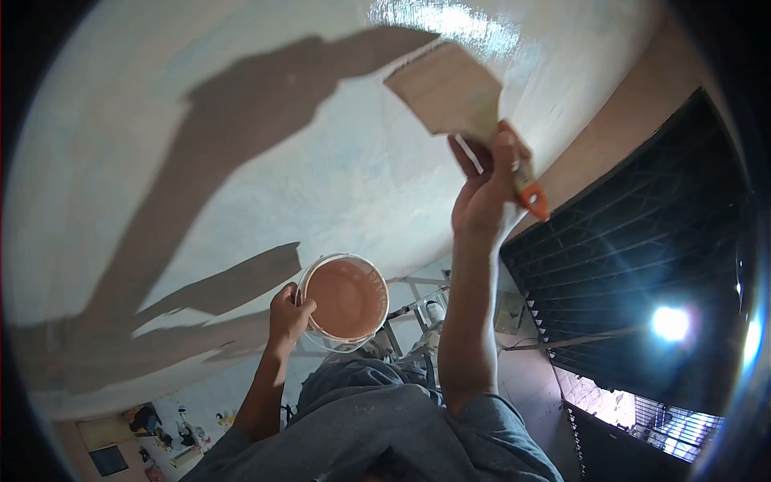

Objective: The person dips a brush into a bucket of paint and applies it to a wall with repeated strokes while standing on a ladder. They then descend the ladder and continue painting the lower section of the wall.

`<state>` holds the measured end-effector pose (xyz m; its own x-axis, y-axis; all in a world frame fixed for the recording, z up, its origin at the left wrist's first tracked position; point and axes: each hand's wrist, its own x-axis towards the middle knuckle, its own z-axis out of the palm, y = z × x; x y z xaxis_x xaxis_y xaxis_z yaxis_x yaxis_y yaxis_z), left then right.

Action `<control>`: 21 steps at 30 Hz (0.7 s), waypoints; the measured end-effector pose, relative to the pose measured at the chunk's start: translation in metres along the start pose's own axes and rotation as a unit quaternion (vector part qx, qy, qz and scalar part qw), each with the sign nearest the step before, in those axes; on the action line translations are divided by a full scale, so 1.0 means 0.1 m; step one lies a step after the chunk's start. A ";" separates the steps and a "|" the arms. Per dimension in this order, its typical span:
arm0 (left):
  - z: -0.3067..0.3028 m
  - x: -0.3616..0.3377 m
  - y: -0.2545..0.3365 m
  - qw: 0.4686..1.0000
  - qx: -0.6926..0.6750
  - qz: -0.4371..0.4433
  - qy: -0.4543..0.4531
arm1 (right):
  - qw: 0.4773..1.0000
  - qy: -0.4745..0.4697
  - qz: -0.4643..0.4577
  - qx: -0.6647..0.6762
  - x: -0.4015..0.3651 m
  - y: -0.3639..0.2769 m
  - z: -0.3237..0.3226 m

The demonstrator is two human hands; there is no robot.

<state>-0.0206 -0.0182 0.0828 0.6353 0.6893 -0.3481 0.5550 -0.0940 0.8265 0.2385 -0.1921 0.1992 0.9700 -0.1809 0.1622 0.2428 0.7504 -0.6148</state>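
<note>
Coating the wall (345, 185) appears in hand.
At eight o'clock the left hand (289, 316) grips the bucket (378, 283), seven o'clock, by its rim; the right hand (491, 181) clasps a broad flat tool (450, 90), one o'clock. The next stroke likely calls for even pressure.

They wear a loose grey-blue shirt (345, 414) with short sleeves (507, 434), apparently speckled paler across the front.

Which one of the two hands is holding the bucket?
The left hand holds the bucket, lower in view; the raised right hand holds a wide, orange-ended tool.
</note>
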 end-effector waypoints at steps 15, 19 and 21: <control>0.04 0.11 -0.12 0.998 0.051 0.022 -0.009 | 0.977 0.118 0.132 -0.117 -0.76 1.74 -2.29; 0.04 0.16 -0.23 0.989 0.121 0.080 -0.001 | 0.965 0.161 0.135 -0.156 -0.72 1.77 -2.30; 0.03 0.14 -0.18 0.993 0.104 0.054 -0.011 | 0.966 0.136 0.141 -0.167 -0.60 1.67 -2.09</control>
<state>-0.0198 -0.0094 0.0616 0.7075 0.6514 -0.2742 0.5806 -0.3145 0.7510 0.2233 -0.1892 -0.0741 0.9537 -0.1942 -0.2295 -0.0857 0.5559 -0.8268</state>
